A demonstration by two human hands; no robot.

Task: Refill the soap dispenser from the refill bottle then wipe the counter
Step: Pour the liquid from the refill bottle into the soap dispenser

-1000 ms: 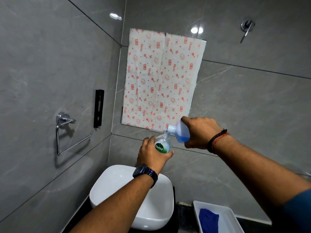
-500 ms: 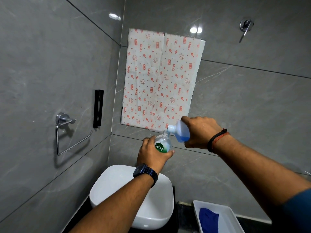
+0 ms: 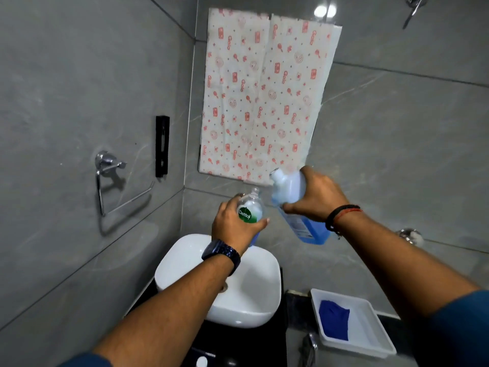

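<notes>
While both hands are raised above the white basin (image 3: 246, 292), the left hand (image 3: 232, 226) is wrapped around the soap dispenser (image 3: 250, 210), a clear bottle with a green label, its fingers closed on the body and its open neck pointing upward. The right hand (image 3: 315, 197) is clenched around the refill bottle (image 3: 293, 205), which holds blue liquid and stands nearly upright, tilted slightly, with its uncapped mouth at the top left. Mouth and dispenser neck are near each other but apart; no liquid is seen passing between them. A dark watch (image 3: 221, 254) sits on the left wrist and a dark and red thread band (image 3: 341, 215) on the right. Below right, a white tray (image 3: 370, 337) rests on the dark desk (image 3: 293, 300) just beside the basin, with a blue cloth (image 3: 333, 323) lying inside it. On the grey tiled wall hang a patterned paper sheet (image 3: 262, 96), a chrome towel ring (image 3: 113, 184) and a black bracket (image 3: 162, 145).
</notes>
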